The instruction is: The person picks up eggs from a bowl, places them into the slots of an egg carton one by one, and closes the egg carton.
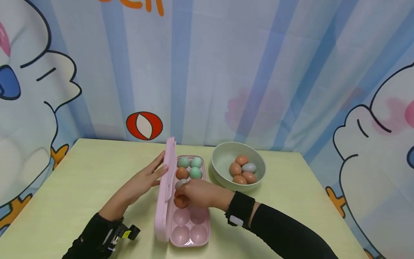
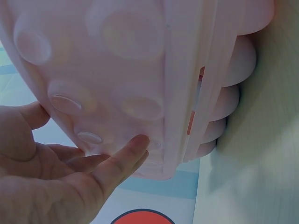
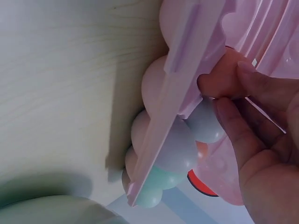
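Observation:
A pink egg carton (image 1: 189,247) lies lengthwise on the table with its lid (image 1: 161,208) raised on the left. My left hand (image 1: 147,181) supports the lid, mostly straight fingers against its outer face and the thumb at its edge. In the right wrist view, my right hand (image 3: 271,121) pinches a brown egg (image 3: 222,77) between thumb and fingers, low in a cup of the carton. Beyond it in the carton sit three pale green eggs (image 1: 195,172), a brown egg (image 1: 182,173) and a pale grey egg (image 1: 181,183). My right hand hides part of the middle cups.
A pale green bowl (image 1: 220,176) with several brown eggs (image 1: 235,169) and one pale grey egg (image 1: 249,167) stands right of the carton. The light yellow table (image 1: 284,201) ends at a striped blue and white curtain (image 1: 207,72) with cartoon figures.

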`<control>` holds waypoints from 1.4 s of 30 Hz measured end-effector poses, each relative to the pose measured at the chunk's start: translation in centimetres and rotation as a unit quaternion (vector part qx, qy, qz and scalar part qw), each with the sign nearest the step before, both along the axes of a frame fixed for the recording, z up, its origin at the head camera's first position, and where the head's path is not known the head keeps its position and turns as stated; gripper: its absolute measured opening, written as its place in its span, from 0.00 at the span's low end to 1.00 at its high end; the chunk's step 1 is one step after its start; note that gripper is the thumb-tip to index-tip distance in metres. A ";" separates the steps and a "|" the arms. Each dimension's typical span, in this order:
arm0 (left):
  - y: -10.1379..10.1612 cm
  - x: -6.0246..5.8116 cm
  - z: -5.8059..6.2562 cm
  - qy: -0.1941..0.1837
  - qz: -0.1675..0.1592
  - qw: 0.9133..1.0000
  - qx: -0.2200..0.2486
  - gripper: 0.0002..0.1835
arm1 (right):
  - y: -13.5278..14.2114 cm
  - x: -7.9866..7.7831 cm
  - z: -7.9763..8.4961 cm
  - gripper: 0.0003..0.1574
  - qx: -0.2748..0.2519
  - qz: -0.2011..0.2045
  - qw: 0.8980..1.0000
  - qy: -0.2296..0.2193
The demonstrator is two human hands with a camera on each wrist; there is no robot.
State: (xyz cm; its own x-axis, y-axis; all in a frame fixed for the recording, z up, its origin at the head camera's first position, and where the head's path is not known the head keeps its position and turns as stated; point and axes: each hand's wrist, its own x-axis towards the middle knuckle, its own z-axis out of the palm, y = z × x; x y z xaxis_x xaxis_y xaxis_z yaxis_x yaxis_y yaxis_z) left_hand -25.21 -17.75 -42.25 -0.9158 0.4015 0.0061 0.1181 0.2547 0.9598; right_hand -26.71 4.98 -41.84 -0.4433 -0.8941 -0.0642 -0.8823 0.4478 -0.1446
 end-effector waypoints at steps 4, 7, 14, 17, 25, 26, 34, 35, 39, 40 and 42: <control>0.1 -0.1 0.1 0.001 -0.002 1.000 0.001 0.38 | -0.2 -0.2 0.1 0.12 -0.002 -0.023 0.999 -0.028; 0.1 -0.2 0.1 0.002 -0.004 1.000 0.003 0.38 | -0.3 -0.3 0.1 0.12 -0.005 -0.037 0.998 -0.046; 0.1 0.0 0.0 0.000 -0.005 1.000 0.005 0.38 | -0.7 -0.1 0.0 0.13 0.006 -0.060 0.997 -0.048; 0.1 0.0 -0.1 -0.002 -0.004 1.000 0.004 0.38 | -0.6 -0.2 -0.1 0.14 0.007 -0.067 0.997 -0.048; 0.0 -0.1 -0.1 -0.003 -0.002 1.000 -0.001 0.39 | 0.4 -0.6 -0.2 0.17 -0.026 -0.028 0.997 -0.062; 0.0 -0.1 -0.1 -0.003 -0.002 1.000 0.000 0.39 | 0.4 -0.7 -0.1 0.16 -0.029 -0.022 0.997 -0.063; 0.0 -0.2 -0.1 -0.003 -0.007 1.000 0.006 0.38 | 2.2 -1.3 1.2 0.12 -0.066 -0.028 0.994 -0.084; 0.0 -0.2 -0.1 -0.003 -0.006 1.000 0.005 0.38 | 2.6 -1.5 1.4 0.12 -0.067 -0.033 0.994 -0.085; 0.0 -0.2 -0.1 -0.004 -0.003 1.000 0.002 0.39 | 4.1 -2.1 2.1 0.14 -0.058 -0.062 0.995 -0.060; 0.0 -0.2 -0.1 -0.004 -0.002 1.000 0.001 0.39 | 4.5 -2.2 2.3 0.15 -0.054 -0.070 0.995 -0.049; 0.0 -0.2 -0.1 -0.005 -0.002 1.000 0.000 0.39 | 5.3 -2.6 2.7 0.17 -0.047 -0.088 0.995 -0.030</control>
State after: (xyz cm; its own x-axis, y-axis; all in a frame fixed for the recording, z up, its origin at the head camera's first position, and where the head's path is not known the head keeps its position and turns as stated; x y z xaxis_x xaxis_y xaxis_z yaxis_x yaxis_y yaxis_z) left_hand -25.44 -17.75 -42.36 -0.9141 0.4056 -0.0033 0.1091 0.2538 0.9611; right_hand -29.28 10.25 -39.18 -0.5907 -0.8067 -0.0156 -0.7803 0.5761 -0.2435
